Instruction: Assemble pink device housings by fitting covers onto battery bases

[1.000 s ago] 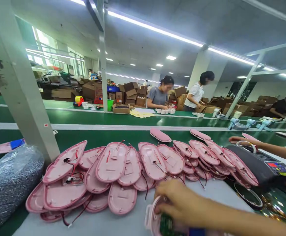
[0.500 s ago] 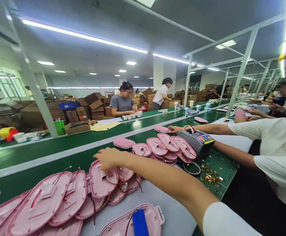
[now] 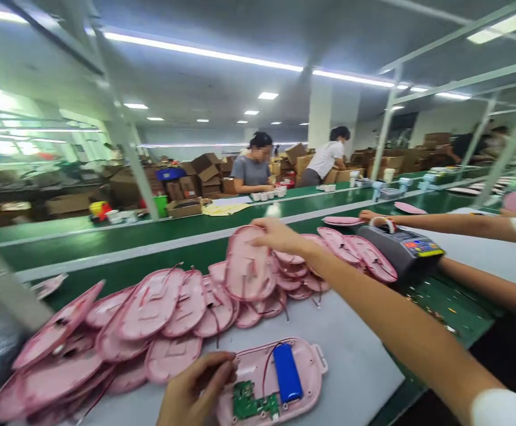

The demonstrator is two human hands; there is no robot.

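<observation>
My right hand [image 3: 280, 236] reaches across the bench and grips the upper edge of a pink plastic shell [image 3: 249, 272]. That shell stands tilted up from the pile, its hollow inner side toward me. Close to me, my left hand [image 3: 196, 387] has thumb and fingers drawn together at the left rim of another pink shell [image 3: 309, 384]; whether they pinch anything is unclear. Inside this near shell lie a blue battery pack [image 3: 287, 373] and a green circuit board [image 3: 251, 402]. Overlapping pink shells [image 3: 149, 305], several with thin wires, cover the bench to the left.
A dark grey machine [image 3: 402, 248] with a coloured panel stands to the right, a co-worker's hand [image 3: 368, 216] beside it. Small scraps litter the green surface [image 3: 453, 313]. Beyond the pale rail [image 3: 187, 236], another person [image 3: 252, 168] works at small white parts [image 3: 269, 193].
My view has swung left. My left hand has come into view by the near shell, whose circuit board now shows. My right hand has tilted a shell up from the pile.
</observation>
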